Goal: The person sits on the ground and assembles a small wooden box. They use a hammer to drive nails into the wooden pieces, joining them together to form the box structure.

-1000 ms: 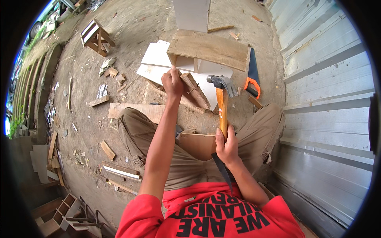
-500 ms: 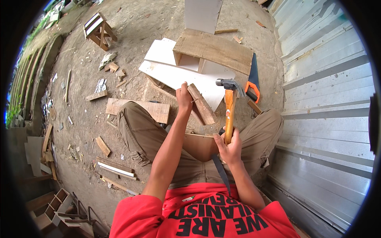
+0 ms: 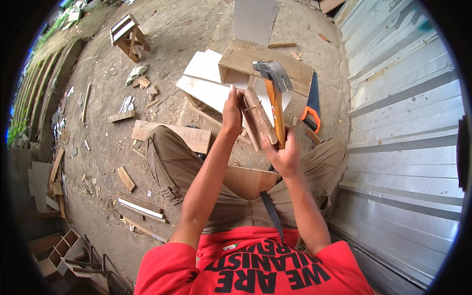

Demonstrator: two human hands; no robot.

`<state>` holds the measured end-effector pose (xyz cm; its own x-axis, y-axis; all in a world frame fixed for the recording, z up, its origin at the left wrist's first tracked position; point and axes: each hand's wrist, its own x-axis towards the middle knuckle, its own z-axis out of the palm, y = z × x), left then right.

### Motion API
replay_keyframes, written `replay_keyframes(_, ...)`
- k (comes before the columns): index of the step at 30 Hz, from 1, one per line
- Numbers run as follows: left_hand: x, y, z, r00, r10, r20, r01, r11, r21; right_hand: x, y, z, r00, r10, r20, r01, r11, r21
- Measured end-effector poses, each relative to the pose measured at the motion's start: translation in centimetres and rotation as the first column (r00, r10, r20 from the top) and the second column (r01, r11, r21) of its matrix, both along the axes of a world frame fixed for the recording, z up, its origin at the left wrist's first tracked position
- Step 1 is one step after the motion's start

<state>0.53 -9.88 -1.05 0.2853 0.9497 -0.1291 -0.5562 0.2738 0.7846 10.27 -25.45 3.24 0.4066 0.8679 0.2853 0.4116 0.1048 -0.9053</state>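
Note:
My left hand (image 3: 233, 114) grips a short pair of joined wood pieces (image 3: 262, 117) from its left side, raised above my lap. A nail appears to stick out of the rough front piece. My right hand (image 3: 285, 156) is closed round the wooden handle of a claw hammer (image 3: 276, 105), whose metal head points up and away from me. The right thumb lies at the lower end of the wood pieces. Beyond both hands lie white boards (image 3: 206, 92) and a bare wooden box frame (image 3: 275, 58). A thin brown board (image 3: 246, 181) lies between my legs.
A handsaw (image 3: 312, 101) with an orange and black handle lies to the right, near a corrugated metal wall (image 3: 403, 123). At far left stands a small wooden stool (image 3: 130, 38). A plank (image 3: 172, 133) and several wood offcuts (image 3: 126, 179) are strewn on the ground.
The wood pieces have been lifted and turned more upright in my left hand. My right hand has moved up and away with the hammer, bringing its thumb to the wood.

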Motion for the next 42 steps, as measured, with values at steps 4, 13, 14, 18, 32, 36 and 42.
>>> replay_keyframes(4,0.1,0.8,1.7,0.991,0.063,-0.119,-0.044,0.987,0.154,-0.5,0.3,1.2,0.987,0.012,0.157,-0.006,0.999,-0.038)
replay_keyframes(13,1.7,3.8,-1.3,0.967,0.220,-0.126,-0.175,0.939,0.296,0.2,-2.6,1.4,0.995,0.032,0.099,-0.017,0.990,-0.142)
replay_keyframes(14,1.6,4.0,-1.4,0.978,0.183,-0.103,-0.150,0.952,0.268,0.7,-3.3,1.9,0.994,0.027,0.103,-0.009,0.985,-0.170)
replay_keyframes(18,1.2,4.5,-2.4,0.975,0.191,-0.115,-0.147,0.937,0.316,2.1,-5.2,5.1,0.986,0.134,0.104,-0.101,0.957,-0.272)
replay_keyframes(32,1.5,3.3,-0.8,0.952,0.251,-0.174,-0.169,0.907,0.385,2.9,-6.7,8.3,0.922,0.288,0.258,-0.179,0.909,-0.377)
replay_keyframes(36,0.8,2.9,0.3,0.967,0.198,-0.162,-0.136,0.935,0.329,1.8,-6.4,9.6,0.947,0.197,0.254,-0.124,0.954,-0.274)
replay_keyframes(42,0.9,2.7,0.0,0.944,0.253,-0.213,-0.129,0.875,0.466,3.0,-7.0,8.7,0.942,0.230,0.246,-0.102,0.891,-0.443)
